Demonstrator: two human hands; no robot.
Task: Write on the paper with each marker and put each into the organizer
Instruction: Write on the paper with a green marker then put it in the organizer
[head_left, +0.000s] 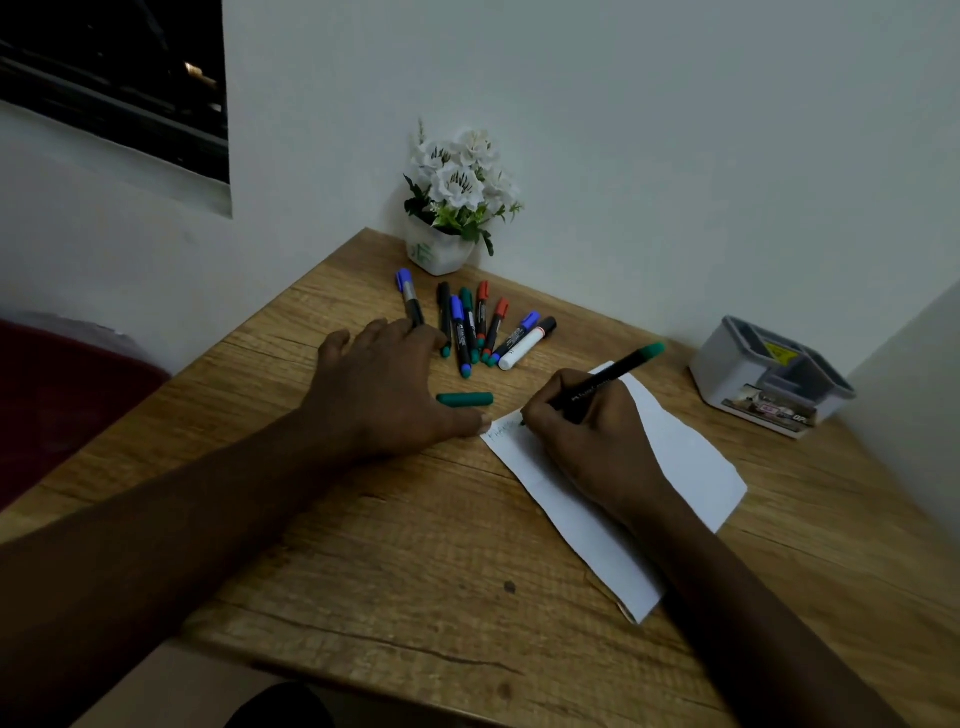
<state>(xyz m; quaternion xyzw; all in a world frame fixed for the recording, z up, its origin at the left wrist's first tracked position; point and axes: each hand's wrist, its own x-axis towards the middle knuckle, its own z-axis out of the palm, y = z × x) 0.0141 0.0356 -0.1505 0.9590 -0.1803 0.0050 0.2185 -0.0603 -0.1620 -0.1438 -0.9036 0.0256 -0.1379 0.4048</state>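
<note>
The green marker sat in the right hand, fingers curled round the barrel low down, its tip on the paper at the sheet's far-left corner. I judged it light, stiff and smooth, best pinched near the nib for control. The paper, thin and likely to slide, lay toward the right side of the desk. The left hand lay flat, fingers straight, gripping nothing, thumb tip at that corner. The loose green cap lay just beside it, the other markers near the far corner, and the organizer at the right edge.
</note>
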